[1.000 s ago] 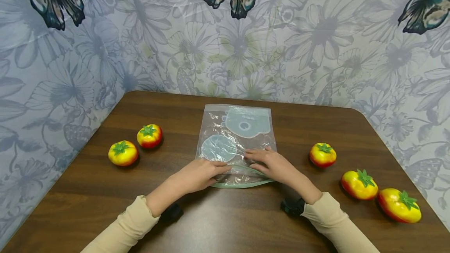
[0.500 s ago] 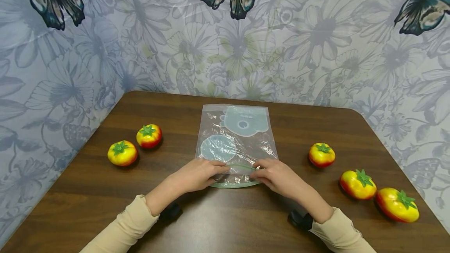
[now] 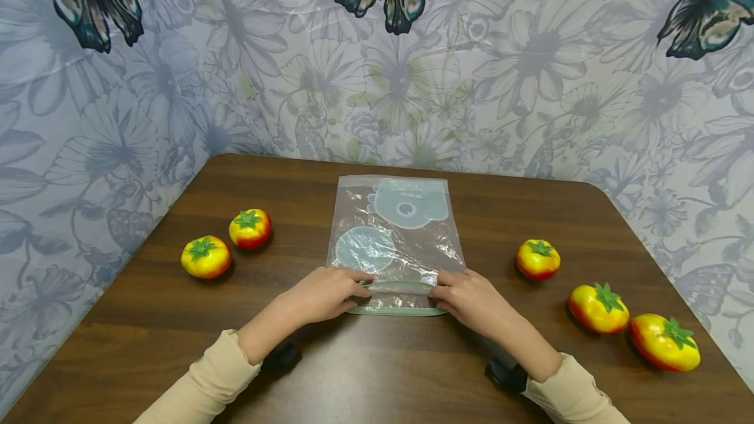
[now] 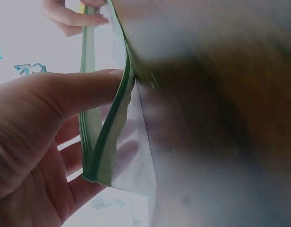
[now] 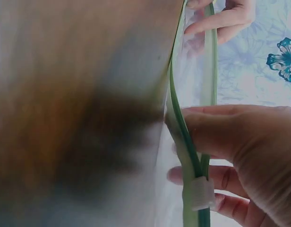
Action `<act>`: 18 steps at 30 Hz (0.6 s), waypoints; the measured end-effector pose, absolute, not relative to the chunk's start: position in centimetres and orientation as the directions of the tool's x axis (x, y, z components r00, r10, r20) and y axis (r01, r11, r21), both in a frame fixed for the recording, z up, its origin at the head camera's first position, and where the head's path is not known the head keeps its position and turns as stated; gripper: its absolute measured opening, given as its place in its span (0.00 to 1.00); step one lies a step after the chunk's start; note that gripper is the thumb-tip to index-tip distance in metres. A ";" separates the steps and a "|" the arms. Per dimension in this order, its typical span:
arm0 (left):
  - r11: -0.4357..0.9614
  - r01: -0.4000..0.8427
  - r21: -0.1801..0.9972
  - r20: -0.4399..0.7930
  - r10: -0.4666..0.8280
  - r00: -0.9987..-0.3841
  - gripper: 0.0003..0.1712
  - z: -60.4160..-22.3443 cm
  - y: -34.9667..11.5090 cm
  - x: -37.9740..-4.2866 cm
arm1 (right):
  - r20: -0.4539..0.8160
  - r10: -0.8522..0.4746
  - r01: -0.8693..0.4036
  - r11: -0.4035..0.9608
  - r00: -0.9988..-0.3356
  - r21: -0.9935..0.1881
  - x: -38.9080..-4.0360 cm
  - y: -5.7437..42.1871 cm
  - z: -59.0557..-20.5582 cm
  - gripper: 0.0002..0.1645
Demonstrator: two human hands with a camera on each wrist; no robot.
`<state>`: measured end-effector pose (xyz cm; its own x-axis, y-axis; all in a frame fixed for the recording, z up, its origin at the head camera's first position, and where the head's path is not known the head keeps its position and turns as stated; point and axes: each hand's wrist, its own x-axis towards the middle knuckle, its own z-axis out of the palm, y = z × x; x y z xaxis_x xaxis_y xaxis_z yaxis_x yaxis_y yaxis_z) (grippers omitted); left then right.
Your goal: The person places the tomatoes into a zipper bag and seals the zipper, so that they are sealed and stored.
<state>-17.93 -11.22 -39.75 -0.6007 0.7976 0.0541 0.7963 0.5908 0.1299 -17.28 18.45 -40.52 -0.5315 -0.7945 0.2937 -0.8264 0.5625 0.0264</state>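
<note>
A clear plastic zip bag (image 3: 406, 250) with pale blue prints lies flat on the table, its green-edged mouth towards me. My left hand (image 3: 326, 294) holds the left side of the mouth. In the left wrist view its thumb reaches between the two green zip strips (image 4: 112, 118), its fingers behind the far one. On the right side, my right hand (image 3: 471, 300) grips the mouth likewise, thumb inside and fingers beyond. A white slider (image 5: 202, 193) sits on the strips near that hand's fingers. The mouth gapes between the hands.
On the brown wooden table (image 3: 377, 371), two shiny red-and-yellow tomato-like fruits (image 3: 206, 258) with green tops lie to the left. Three more (image 3: 538, 260) stand in a slanting row on the right. A flower-patterned cloth (image 3: 265, 84) hangs behind the table.
My right hand has moved from lying over the bag to gripping the right side of its mouth. The left hand has shifted slightly left, and the mouth's edges have straightened.
</note>
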 end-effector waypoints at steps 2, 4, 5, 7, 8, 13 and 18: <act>0.592 0.799 0.106 0.055 0.799 -0.599 0.17 -39.7 -11.3 -17.8 | 0.305 -0.795 -0.829 0.559 -0.525 0.031 -17.3 18.5 -40.6 0.14; 0.582 0.810 0.076 0.062 0.808 -0.586 0.18 -39.7 -11.3 -17.7 | 0.333 -0.789 -0.829 0.558 -0.516 0.038 -17.3 18.4 -40.6 0.14; 0.578 0.814 0.061 0.065 0.811 -0.581 0.18 -39.7 -11.3 -17.6 | 0.353 -0.783 -0.828 0.560 -0.512 0.041 -17.3 18.4 -40.6 0.15; 0.568 0.822 0.033 0.073 0.819 -0.569 0.20 -39.7 -11.2 -17.5 | 0.392 -0.765 -0.821 0.569 -0.511 0.039 -17.3 18.4 -40.6 0.16; 0.563 0.826 0.018 0.079 0.823 -0.562 0.20 -39.7 -11.1 -17.4 | 0.409 -0.754 -0.816 0.576 -0.515 0.035 -17.3 18.4 -40.6 0.17; 0.530 0.845 -0.068 0.108 0.846 -0.522 0.30 -39.6 -10.9 -17.0 | 0.427 -0.704 -0.783 0.622 -0.568 -0.017 -17.2 18.3 -40.3 0.23; 0.486 0.860 -0.154 0.095 0.874 -0.476 0.39 -39.4 -10.5 -16.7 | 0.434 -0.658 -0.743 0.668 -0.615 -0.042 -17.1 18.1 -40.1 0.26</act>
<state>-16.67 -10.54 -39.38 -0.4765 0.8740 0.0949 0.8604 0.4858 -0.1539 -17.13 18.10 -40.13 -0.6155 -0.6576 0.4344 -0.7431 0.6678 -0.0420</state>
